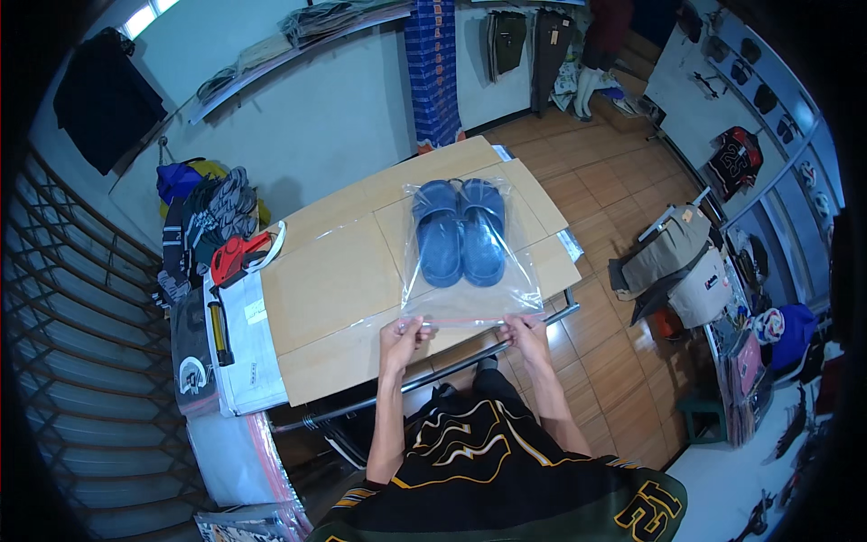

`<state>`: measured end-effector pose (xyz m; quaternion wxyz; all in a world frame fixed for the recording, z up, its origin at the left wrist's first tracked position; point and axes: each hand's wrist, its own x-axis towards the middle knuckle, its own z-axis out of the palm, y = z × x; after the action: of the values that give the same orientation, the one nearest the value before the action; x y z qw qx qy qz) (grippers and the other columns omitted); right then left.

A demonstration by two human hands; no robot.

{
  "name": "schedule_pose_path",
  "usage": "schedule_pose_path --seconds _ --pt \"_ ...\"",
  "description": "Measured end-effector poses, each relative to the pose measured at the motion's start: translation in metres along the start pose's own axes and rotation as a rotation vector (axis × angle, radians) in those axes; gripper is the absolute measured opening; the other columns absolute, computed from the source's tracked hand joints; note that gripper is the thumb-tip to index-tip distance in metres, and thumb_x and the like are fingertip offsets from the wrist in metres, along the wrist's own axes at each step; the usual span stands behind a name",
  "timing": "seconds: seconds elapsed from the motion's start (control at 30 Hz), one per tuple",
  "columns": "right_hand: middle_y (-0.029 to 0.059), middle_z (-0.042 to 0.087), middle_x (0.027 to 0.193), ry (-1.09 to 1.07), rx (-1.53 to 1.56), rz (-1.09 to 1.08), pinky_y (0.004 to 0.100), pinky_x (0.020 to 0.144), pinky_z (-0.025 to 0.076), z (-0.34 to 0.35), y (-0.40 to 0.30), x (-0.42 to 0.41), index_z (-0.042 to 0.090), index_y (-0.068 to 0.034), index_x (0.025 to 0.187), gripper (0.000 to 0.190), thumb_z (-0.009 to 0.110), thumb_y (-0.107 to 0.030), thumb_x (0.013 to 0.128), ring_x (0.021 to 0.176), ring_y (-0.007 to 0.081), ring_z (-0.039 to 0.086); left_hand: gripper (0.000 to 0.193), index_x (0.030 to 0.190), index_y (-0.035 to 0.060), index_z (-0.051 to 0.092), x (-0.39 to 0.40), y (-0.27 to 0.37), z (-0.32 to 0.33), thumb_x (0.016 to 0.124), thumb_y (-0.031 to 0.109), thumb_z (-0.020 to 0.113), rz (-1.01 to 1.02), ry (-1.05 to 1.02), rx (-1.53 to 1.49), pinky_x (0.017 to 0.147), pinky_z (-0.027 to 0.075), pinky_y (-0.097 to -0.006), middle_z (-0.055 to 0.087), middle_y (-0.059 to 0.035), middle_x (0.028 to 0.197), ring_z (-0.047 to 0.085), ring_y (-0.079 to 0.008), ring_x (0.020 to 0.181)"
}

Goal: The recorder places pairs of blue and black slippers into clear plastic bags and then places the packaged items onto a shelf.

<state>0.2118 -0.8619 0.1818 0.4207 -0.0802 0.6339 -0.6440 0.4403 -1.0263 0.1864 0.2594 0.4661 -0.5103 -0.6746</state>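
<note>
A clear plastic bag with a reddish strip along its mouth (474, 305) lies on a flattened cardboard sheet (332, 284). Inside it a pair of dark blue slippers (462, 234) rests side by side, toe straps away from me. My left hand (401, 339) pinches the bag's near edge at its left part. The same edge is pinched by my right hand (525, 339) near the right corner. Both hands are at the cardboard's near side, close to a metal rail (467, 362).
To the left lie a red tape dispenser (234, 261), a yellow and black tool (219, 332), plastic bags (230, 461) and piled clothes (217, 210). Folded trousers (667, 251) and more clothing stand on the right. A green stool (702, 413) is on the tiled floor.
</note>
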Motion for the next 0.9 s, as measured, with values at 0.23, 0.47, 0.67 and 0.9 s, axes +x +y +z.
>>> schedule_pose_path --seconds 0.23,0.47,0.67,0.9 --pt "0.0054 0.073 0.082 0.049 0.011 0.046 0.0221 0.060 0.049 -0.038 -0.014 -0.004 0.073 -0.002 0.100 0.021 0.069 -0.022 0.100 0.065 0.0080 0.062 0.025 0.098 0.0013 0.073 0.000 -0.001 -0.030 0.103 0.025 0.067 -0.005 0.039 0.007 0.060 0.047 -0.0213 0.076 -0.0062 0.083 0.064 -0.0068 0.067" --pt "0.0117 0.078 0.091 -0.069 -0.112 0.082 0.0241 0.064 0.051 -0.054 -0.032 -0.004 0.075 0.001 0.102 0.033 0.060 -0.029 0.105 0.067 0.0091 0.063 0.029 0.099 -0.0008 0.073 0.002 0.000 -0.037 0.105 0.025 0.063 0.005 0.016 0.073 0.060 0.049 -0.0220 0.076 -0.0072 0.081 0.065 -0.0078 0.067" --pt "0.0140 0.077 0.090 0.215 -0.473 -0.222 0.0306 0.070 0.055 -0.055 -0.032 0.014 0.072 0.005 0.104 0.029 0.065 -0.022 0.099 0.075 0.0163 0.068 0.030 0.114 -0.0061 0.068 0.017 0.004 -0.042 0.100 0.021 0.070 0.166 0.091 0.211 0.069 0.056 -0.0263 0.075 -0.0106 0.092 0.069 -0.0137 0.079" --pt "0.0215 0.075 0.104 0.217 -0.587 -0.491 0.0382 0.083 0.058 -0.024 -0.048 0.066 0.059 0.006 0.128 0.046 0.074 -0.019 0.092 0.099 0.0281 0.074 0.063 0.140 -0.0071 0.049 0.078 0.021 -0.022 0.094 0.024 0.079 0.312 0.139 0.241 0.083 0.058 -0.0332 0.071 -0.0193 0.111 0.069 -0.0210 0.100"
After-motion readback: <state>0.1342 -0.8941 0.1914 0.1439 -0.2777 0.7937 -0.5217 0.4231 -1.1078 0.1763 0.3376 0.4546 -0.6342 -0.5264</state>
